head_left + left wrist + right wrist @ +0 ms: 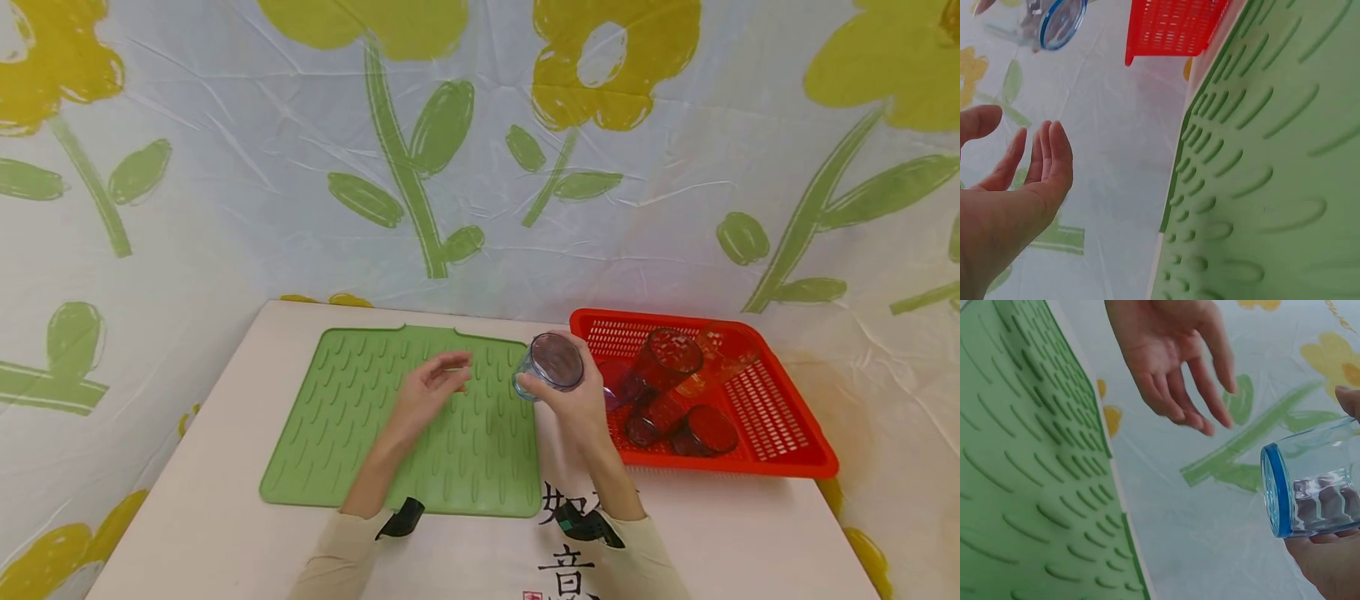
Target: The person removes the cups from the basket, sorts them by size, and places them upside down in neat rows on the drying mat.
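"Where is the glass?"

"The clear glass (553, 364) with a blue ring at one end is up in the air. It is above the gap between the green mat (337, 433) and the red basket (787, 425). It leans over on its side."

"Who has it?"

"The right hand (581, 408). It grips the glass, with the thumb on one side and the fingers bent around the other. The blue ring points over to the left hand (431, 396)."

"What does the left hand look like?"

"It is open. It is up over the mat, near the glass but not touching it. The fingers bend a little and point to the glass side. The thumb stands apart from them."

"And the arms?"

"Both reach forward from light sleeves (333, 554). Each wrist has a dark band (402, 518)."

"What's in the basket?"

"More glasses (667, 354), close together. They look reddish in there, and some lean over. I can't tell how many."

"What is under it all?"

"A white table (210, 483). It has black writing (566, 568) at the front. The mat has little bumps all over. Behind is a wrinkly cloth (262, 167) with big yellow flowers and green leaves."
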The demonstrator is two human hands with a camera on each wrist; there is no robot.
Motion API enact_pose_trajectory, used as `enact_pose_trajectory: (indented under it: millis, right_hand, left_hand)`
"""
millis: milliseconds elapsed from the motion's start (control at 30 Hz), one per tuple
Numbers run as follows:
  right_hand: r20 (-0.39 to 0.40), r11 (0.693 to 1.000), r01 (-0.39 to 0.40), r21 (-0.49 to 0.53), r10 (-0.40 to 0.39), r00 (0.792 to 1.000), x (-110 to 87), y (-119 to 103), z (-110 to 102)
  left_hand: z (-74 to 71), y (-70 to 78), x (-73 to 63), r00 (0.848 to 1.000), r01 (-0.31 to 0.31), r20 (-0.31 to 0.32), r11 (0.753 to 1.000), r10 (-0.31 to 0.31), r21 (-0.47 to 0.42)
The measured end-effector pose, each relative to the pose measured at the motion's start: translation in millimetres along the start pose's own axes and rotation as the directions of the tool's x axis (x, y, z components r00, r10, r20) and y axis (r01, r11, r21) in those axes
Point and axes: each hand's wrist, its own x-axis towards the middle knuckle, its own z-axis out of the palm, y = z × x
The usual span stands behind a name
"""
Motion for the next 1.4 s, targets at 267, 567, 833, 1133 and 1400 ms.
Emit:
enact_pose_trajectory:
  millis: [267,567,833,1133,1400]
  right_hand:
    - [0.054,0.999,0.005,0.033,-0.007,0.999,0.6,7.2,18.9]
    - [0.121,0.982,-0.024,0.189,0.001,0.993,-1.7,9.3,39.6]
    - [0.121,0.955,-0.010,0.298,-0.027,0.992,-1.9,16.1,52.0]
    - [0.173,0.976,-0.021,0.218,-0.018,0.985,-4.1,20.3,46.9]
    - [0.292,0.986,-0.039,0.160,-0.009,0.956,-2.5,25.6,39.5]
  left_hand:
    - [13.1,-2.4,-0.6,0.994,-0.018,0.106,0.999,0.022,-0.033]
    - [16.8,-12.9,-0.2,0.964,-0.032,0.258,0.994,0.059,-0.107]
    - [18.0,-13.8,-2.8,0.972,-0.017,0.231,0.994,0.041,-0.104]
    - [3.0,-14.7,-9.0,0.978,0.002,0.207,0.989,0.030,-0.150]
    - [-10.2,-6.9,-9.3,0.987,-0.011,0.159,0.997,0.023,-0.078]
